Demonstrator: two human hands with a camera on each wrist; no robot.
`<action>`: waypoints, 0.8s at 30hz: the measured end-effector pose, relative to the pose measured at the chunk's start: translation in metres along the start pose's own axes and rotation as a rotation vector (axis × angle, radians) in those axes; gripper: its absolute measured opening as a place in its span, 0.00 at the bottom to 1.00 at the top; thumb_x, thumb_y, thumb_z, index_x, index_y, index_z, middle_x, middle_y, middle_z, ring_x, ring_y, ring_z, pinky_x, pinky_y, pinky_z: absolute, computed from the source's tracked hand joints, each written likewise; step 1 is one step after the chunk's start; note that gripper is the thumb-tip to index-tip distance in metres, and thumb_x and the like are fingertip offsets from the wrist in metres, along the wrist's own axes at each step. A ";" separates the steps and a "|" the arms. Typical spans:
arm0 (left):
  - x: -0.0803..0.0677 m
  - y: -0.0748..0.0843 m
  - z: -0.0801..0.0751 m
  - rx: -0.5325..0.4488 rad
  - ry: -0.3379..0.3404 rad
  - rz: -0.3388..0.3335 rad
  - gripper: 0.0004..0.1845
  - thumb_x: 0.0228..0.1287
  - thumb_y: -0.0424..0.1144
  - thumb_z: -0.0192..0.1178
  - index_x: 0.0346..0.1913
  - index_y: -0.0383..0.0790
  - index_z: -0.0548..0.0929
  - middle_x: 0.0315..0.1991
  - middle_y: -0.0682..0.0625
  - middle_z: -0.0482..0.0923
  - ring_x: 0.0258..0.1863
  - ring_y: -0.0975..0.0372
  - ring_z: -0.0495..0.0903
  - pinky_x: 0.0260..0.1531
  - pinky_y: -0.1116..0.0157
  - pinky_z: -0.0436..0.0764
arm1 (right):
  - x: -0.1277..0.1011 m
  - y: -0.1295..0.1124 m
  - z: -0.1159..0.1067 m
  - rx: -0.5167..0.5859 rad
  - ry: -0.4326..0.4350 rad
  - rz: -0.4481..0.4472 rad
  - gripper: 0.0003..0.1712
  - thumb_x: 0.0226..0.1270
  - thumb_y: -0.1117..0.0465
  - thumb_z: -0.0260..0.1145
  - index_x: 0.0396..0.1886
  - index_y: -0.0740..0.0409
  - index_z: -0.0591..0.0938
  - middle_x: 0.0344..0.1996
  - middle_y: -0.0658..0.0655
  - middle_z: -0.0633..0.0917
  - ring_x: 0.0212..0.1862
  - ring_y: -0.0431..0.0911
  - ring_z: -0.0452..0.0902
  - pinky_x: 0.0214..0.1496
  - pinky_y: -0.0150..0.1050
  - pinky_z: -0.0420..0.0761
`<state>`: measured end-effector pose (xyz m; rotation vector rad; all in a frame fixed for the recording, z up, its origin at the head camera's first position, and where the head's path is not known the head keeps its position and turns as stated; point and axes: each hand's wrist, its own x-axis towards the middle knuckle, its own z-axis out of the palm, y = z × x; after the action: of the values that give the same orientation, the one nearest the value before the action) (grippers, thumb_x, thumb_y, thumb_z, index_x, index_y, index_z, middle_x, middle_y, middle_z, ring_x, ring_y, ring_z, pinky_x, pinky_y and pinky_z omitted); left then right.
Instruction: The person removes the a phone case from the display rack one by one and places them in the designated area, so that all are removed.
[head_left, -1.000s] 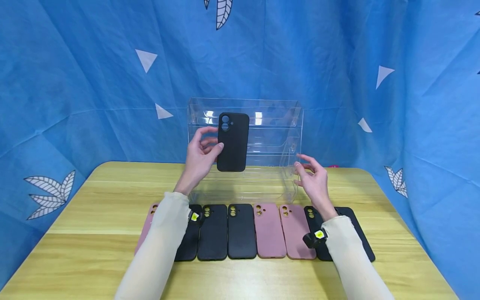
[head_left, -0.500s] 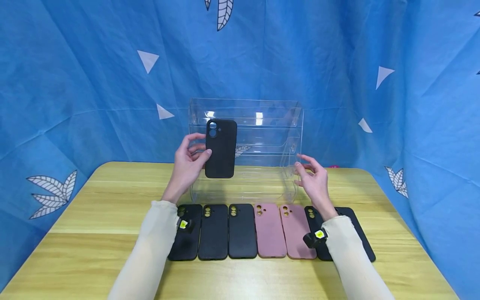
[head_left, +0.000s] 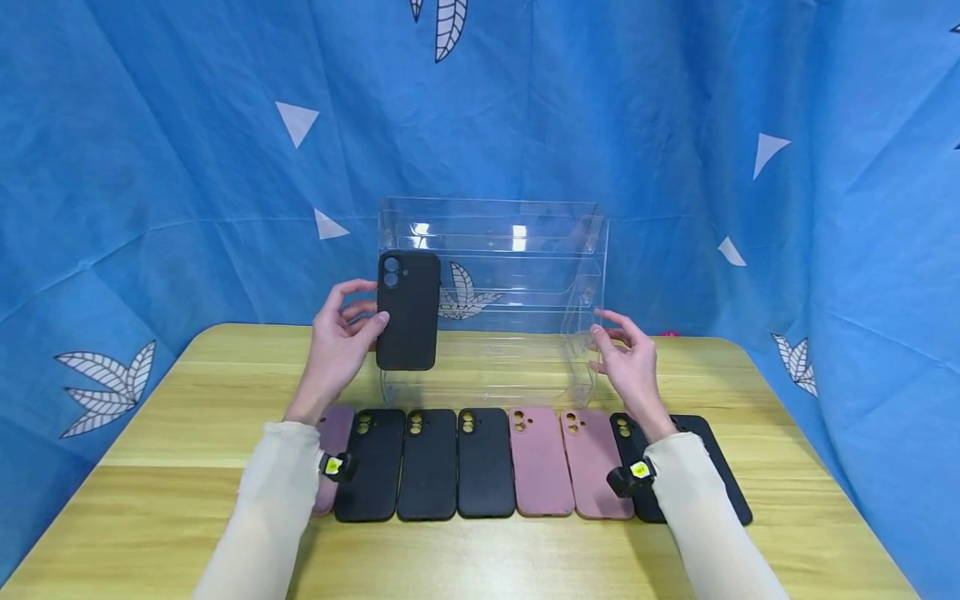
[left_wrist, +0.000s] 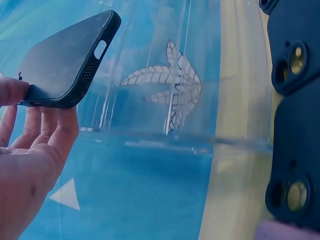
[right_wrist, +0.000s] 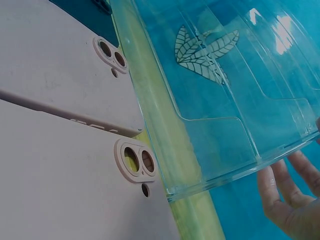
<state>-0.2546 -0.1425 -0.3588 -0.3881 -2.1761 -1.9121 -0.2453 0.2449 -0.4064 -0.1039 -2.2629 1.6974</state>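
Observation:
My left hand (head_left: 341,337) pinches a black phone case (head_left: 408,312) by its left edge, thumb on the back and fingers behind. The case stands nearly upright, overlapping the left part of a clear tiered display rack (head_left: 517,325). In the left wrist view the phone case (left_wrist: 70,60) shows its bottom edge with a port cutout. At the rack's right side is my right hand (head_left: 628,354), its fingers loosely bent. In the right wrist view the fingertips (right_wrist: 267,182) sit right at the edge of the clear rack (right_wrist: 220,145), with nothing gripped.
A row of phone cases lies along the table in front of the rack: black ones (head_left: 486,467) in the middle left, pink ones (head_left: 542,467) right of them, a black pair (head_left: 712,458) partly under the right arm. A blue patterned curtain (head_left: 637,125) hangs behind.
My left hand has moved left and slightly down with the black phone case, from the rack's middle to its left side. The right hand stays in place.

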 end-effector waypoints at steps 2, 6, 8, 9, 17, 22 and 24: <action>-0.002 0.000 -0.005 0.008 0.000 -0.004 0.21 0.75 0.35 0.58 0.67 0.46 0.70 0.43 0.55 0.80 0.35 0.67 0.86 0.34 0.69 0.87 | 0.000 0.000 0.000 -0.005 -0.004 -0.003 0.25 0.80 0.51 0.59 0.71 0.52 0.75 0.54 0.62 0.79 0.40 0.29 0.83 0.39 0.32 0.89; -0.006 -0.001 -0.014 0.013 -0.003 -0.020 0.22 0.75 0.35 0.58 0.67 0.47 0.70 0.43 0.55 0.80 0.35 0.67 0.86 0.33 0.68 0.87 | -0.001 -0.001 0.000 -0.007 -0.008 -0.007 0.25 0.80 0.51 0.59 0.71 0.52 0.75 0.55 0.64 0.79 0.39 0.28 0.82 0.39 0.32 0.89; -0.008 -0.002 -0.019 0.016 -0.003 -0.029 0.21 0.75 0.35 0.58 0.67 0.49 0.70 0.44 0.55 0.80 0.35 0.67 0.86 0.34 0.68 0.87 | -0.002 -0.002 0.000 -0.009 -0.011 -0.010 0.25 0.80 0.51 0.59 0.71 0.52 0.75 0.56 0.66 0.79 0.40 0.27 0.82 0.40 0.33 0.89; -0.010 -0.002 -0.021 0.016 -0.004 -0.035 0.21 0.75 0.36 0.58 0.67 0.49 0.70 0.44 0.55 0.79 0.35 0.68 0.86 0.34 0.68 0.87 | -0.001 -0.002 0.000 -0.007 -0.011 -0.010 0.25 0.80 0.51 0.59 0.71 0.52 0.75 0.56 0.66 0.79 0.40 0.27 0.82 0.40 0.33 0.89; -0.021 -0.005 -0.041 0.049 0.002 -0.043 0.21 0.75 0.37 0.59 0.66 0.52 0.70 0.43 0.59 0.82 0.36 0.69 0.86 0.33 0.70 0.86 | -0.001 0.000 0.000 -0.005 -0.008 -0.013 0.25 0.80 0.51 0.59 0.71 0.52 0.75 0.55 0.64 0.79 0.39 0.28 0.83 0.39 0.32 0.89; -0.027 -0.009 -0.053 0.066 0.018 -0.041 0.20 0.75 0.35 0.59 0.65 0.52 0.71 0.42 0.60 0.81 0.35 0.71 0.86 0.32 0.71 0.86 | -0.001 0.000 0.000 -0.001 -0.009 -0.013 0.25 0.80 0.51 0.59 0.71 0.52 0.76 0.55 0.65 0.79 0.39 0.27 0.83 0.40 0.35 0.90; -0.029 -0.010 -0.057 0.071 0.025 -0.044 0.20 0.75 0.35 0.59 0.65 0.51 0.71 0.43 0.60 0.82 0.35 0.71 0.86 0.32 0.71 0.86 | -0.002 -0.001 0.000 0.002 -0.012 -0.013 0.25 0.79 0.51 0.59 0.71 0.52 0.76 0.56 0.66 0.79 0.39 0.28 0.83 0.41 0.35 0.90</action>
<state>-0.2309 -0.2020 -0.3703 -0.3042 -2.2471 -1.8459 -0.2436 0.2443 -0.4056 -0.0788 -2.2660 1.6985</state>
